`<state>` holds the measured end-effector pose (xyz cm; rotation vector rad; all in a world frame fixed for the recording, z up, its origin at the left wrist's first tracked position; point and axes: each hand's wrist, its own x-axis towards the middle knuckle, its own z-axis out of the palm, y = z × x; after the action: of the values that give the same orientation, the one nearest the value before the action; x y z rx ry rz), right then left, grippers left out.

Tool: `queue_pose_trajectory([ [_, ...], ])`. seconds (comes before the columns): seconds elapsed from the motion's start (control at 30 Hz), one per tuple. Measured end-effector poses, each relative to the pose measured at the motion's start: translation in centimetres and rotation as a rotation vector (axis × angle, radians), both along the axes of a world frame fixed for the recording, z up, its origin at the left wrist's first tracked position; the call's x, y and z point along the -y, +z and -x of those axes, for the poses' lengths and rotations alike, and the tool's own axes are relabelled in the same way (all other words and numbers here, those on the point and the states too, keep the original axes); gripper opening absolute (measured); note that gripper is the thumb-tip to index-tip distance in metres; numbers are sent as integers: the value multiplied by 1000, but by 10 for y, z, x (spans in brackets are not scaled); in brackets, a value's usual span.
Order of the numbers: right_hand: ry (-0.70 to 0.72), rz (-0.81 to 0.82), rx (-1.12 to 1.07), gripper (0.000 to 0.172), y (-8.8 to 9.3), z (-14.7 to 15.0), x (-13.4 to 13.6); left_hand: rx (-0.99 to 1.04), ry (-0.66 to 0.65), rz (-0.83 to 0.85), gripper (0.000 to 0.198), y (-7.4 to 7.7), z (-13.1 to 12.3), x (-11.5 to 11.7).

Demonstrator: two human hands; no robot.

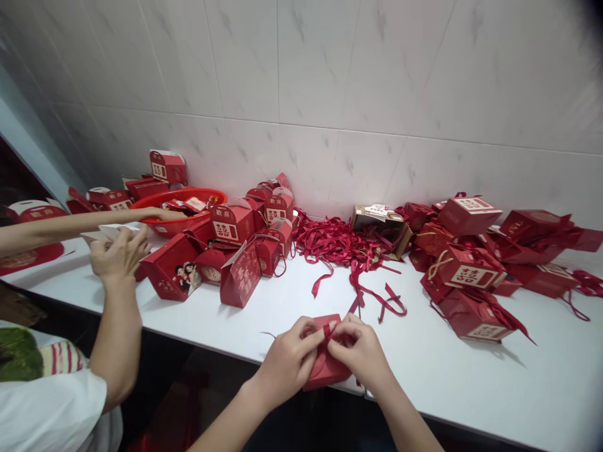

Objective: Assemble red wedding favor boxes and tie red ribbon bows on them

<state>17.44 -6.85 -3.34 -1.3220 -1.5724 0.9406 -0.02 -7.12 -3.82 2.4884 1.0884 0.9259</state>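
Observation:
A small red gift box (325,370) sits at the front edge of the white table, between my hands. A dark red ribbon (328,331) crosses its top. My left hand (289,358) pinches the ribbon from the left side of the box. From the right, my right hand (360,348) pinches the ribbon too, with thumb and fingertips close to those of the left. The fingers partly cover the ribbon, so whether it is knotted cannot be made out. Beyond the box lies a heap of loose red ribbons (332,242).
Finished-looking red boxes (473,270) are piled at the right on the white table (518,383). More red boxes (233,223) stand at the left, beside a red basin (183,231) of small packets. A co-worker's hand (120,251) holds a box; their other arm (85,227) reaches into the basin.

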Motion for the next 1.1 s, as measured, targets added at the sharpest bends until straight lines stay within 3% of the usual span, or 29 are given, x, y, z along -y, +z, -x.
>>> queue_pose_trajectory([
  [0.27,188,94,109,7,10,-16,-21,31,-175,-33,27,5,1,-24],
  [0.43,207,46,157,7,15,-21,-20,167,-118,1,22,3,3,-30],
  [0.63,132,-17,218,12,15,-41,-14,176,87,123,15,6,25,-28],
  [0.8,96,-130,248,14,11,-37,-12,201,-13,350,17,10,22,-30],
  [0.87,1,-178,283,21,9,-36,-10,48,-4,258,19,12,22,-31],
  [0.97,-92,-225,334,32,4,-39,-7,-169,108,-32,13,13,28,-33],
  [1.03,-89,-243,327,34,0,-44,-5,-211,163,-159,9,13,34,-33],
  [1.1,-41,-231,260,35,-3,-50,-4,-173,183,-174,9,10,39,-34],
])
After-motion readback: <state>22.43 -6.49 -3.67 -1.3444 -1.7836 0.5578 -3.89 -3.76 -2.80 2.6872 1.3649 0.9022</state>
